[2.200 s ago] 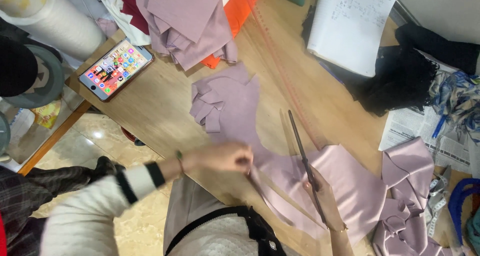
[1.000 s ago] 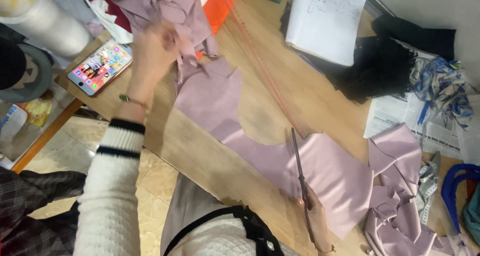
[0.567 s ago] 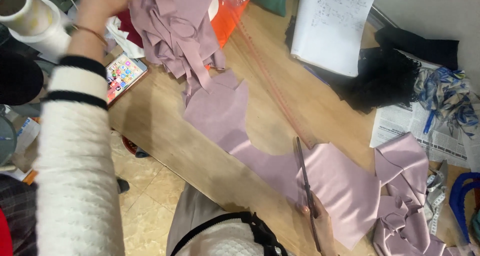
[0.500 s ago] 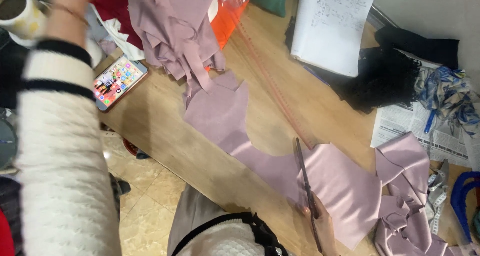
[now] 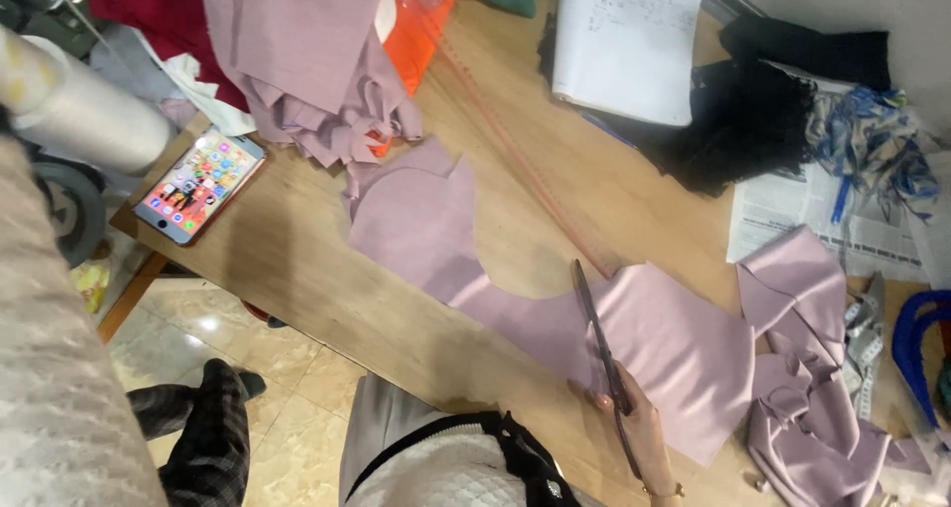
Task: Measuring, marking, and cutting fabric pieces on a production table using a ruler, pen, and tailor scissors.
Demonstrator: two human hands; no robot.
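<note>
Table (image 5: 297, 259) same; left hand now out of view.

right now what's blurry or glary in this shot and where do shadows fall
Head view: the white sleeve at the left edge is a soft close blur; glare spots the floor tiles; the scissors and phone look sharp; soft shadow lies on the table beside the purple cloth.

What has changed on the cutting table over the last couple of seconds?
The left hand let go of the lilac fabric piece near the scissors, carried a cut piece up to the lilac pile, then swung away left; now only its knitted sleeve shows. The right hand stayed on the scissors. Phone and notebook stayed put.
</note>
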